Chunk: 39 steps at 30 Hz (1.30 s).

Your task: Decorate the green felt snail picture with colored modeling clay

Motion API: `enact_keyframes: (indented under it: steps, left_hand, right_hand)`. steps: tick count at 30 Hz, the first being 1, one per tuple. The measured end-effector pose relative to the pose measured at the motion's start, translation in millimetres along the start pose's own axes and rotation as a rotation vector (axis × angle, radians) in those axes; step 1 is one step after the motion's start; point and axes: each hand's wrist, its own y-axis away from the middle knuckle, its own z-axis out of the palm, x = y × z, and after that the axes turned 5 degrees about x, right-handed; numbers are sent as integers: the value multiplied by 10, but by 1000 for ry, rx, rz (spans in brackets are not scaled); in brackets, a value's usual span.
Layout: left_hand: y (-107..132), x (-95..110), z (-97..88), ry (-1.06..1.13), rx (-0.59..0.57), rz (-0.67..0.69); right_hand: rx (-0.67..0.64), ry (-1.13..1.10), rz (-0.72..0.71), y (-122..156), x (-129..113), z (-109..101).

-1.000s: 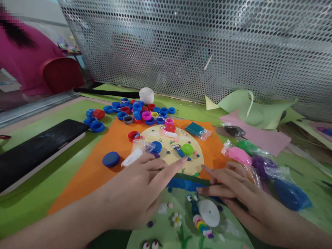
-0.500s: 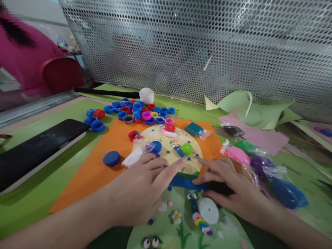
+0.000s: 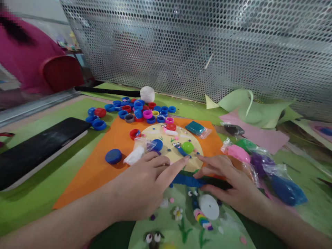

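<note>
My left hand (image 3: pixel 149 183) has its index finger stretched out, the tip at the lower end of a blue clay snail body (image 3: pixel 178 149) with googly eyes. A light green cap (image 3: pixel 187 147) forms the snail's shell on a cream paper disc (image 3: pixel 155 131). Opposite it, my right hand (image 3: pixel 230 178) has its fingers apart, the index fingertip beside small clay dots at the disc's right edge. Neither hand grips anything. Nearer me lies a pale green picture (image 3: pixel 166 235) with a clay caterpillar (image 3: pixel 201 218), a white round lid (image 3: pixel 209 206) and a flower (image 3: pixel 177 213).
Many blue and red bottle caps (image 3: pixel 138 113) lie behind the orange sheet (image 3: pixel 85 180). A black case (image 3: pixel 44 148) lies left. Bagged clay (image 3: pixel 287 188) is on the right, cut paper (image 3: pixel 238 103) behind it. A perforated metal panel (image 3: pixel 181 45) stands at the back; a person in pink sits far left.
The view has shifted slightly. Both hands keep nearly the same place, with the left index fingertip still at the blue snail's lower end.
</note>
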Motion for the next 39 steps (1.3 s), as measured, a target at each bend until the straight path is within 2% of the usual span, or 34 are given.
enact_keyframes:
  steps: [4,6,17,26,33,39]
  left_hand:
    - [4,7,-16,-11,-11,-7]
    - [9,5,-16,-8,0,-7]
    - [7,2,-11,-8,3,-11]
    - [15,8,-2,-5,-5,-17]
    - [3,18,-28,-31,-57,-22]
    - [7,3,-14,-40,-27,-13]
  right_hand:
    - [61,43,-239,82,59,-98]
    - [60,69,-293,111,77,-126]
    - [84,208,-339,157,88,-100]
    - [100,353,-489,91,52,-104]
    - [68,370,-490,71,18,-122]
    - [75,339,-443,88,43,-138]
